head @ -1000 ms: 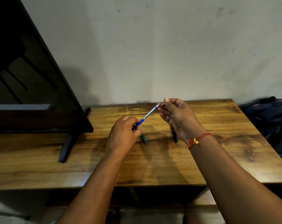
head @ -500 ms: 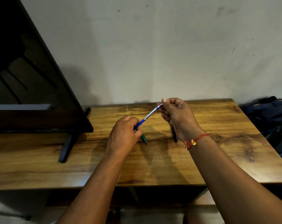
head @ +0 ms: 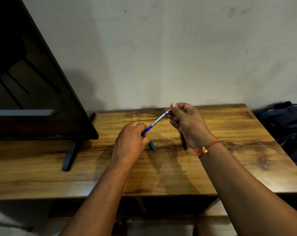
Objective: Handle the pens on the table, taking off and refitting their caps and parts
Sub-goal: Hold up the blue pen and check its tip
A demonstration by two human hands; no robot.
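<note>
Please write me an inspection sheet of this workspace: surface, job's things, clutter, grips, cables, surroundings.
Surface: wooden table.
Job's things: blue pen held above the table; green pen and black pen lie on it, partly hidden by the hands.
Clutter: nothing seen.
Grips: left hand holds the blue pen's lower end; right hand pinches its upper end.
Cables: nothing seen.
Surroundings: TV at left, wall behind, bag at right.

A big dark screen (head: pixel 42 116) stands at the left end of the wooden table (head: pixel 246 150), raised on a slim black foot (head: pixel 68 156). Behind it runs a pale, scuffed wall (head: pixel 161 57). Off the table's right edge a dark blue backpack (head: pixel 283 120) sits lower down.
</note>
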